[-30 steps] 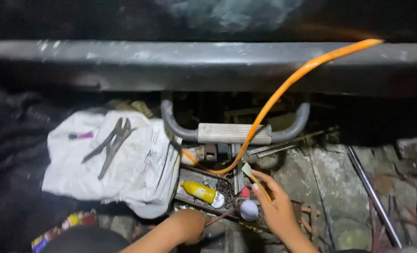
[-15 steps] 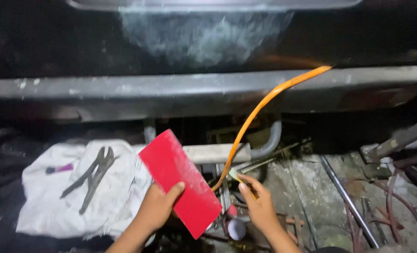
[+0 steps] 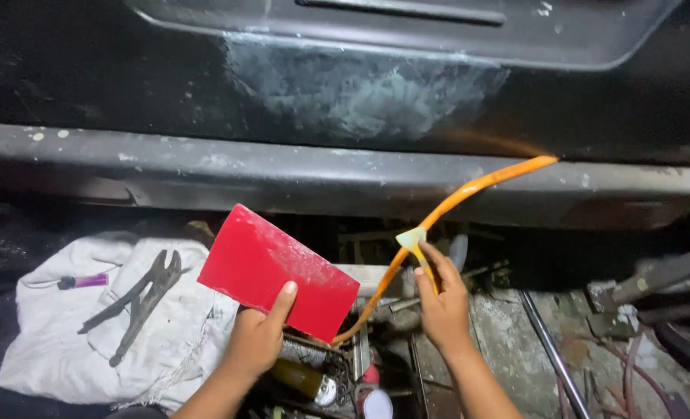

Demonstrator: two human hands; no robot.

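My left hand (image 3: 258,337) grips a flat red rectangular board (image 3: 279,271) by its lower edge, thumb on top, holding it tilted above the toolbox. My right hand (image 3: 442,299) holds a small yellowish spreader (image 3: 412,238) with its blade up, right beside the orange hose (image 3: 469,190). Above both hands runs the dark car body with a sanded grey patch (image 3: 360,85) and the grey sill (image 3: 322,174).
A white cloth (image 3: 50,334) at the left carries locking pliers (image 3: 139,299) and a small purple tool (image 3: 81,281). Below the hands lie a yellow bottle (image 3: 302,380), a round tin (image 3: 376,403) and metal clutter. Metal rods (image 3: 547,349) and scrap lie at the right.
My left hand lifted the red board out of the toolbox and raised it. My right hand rose with the spreader. The view tilted up toward the car panel.
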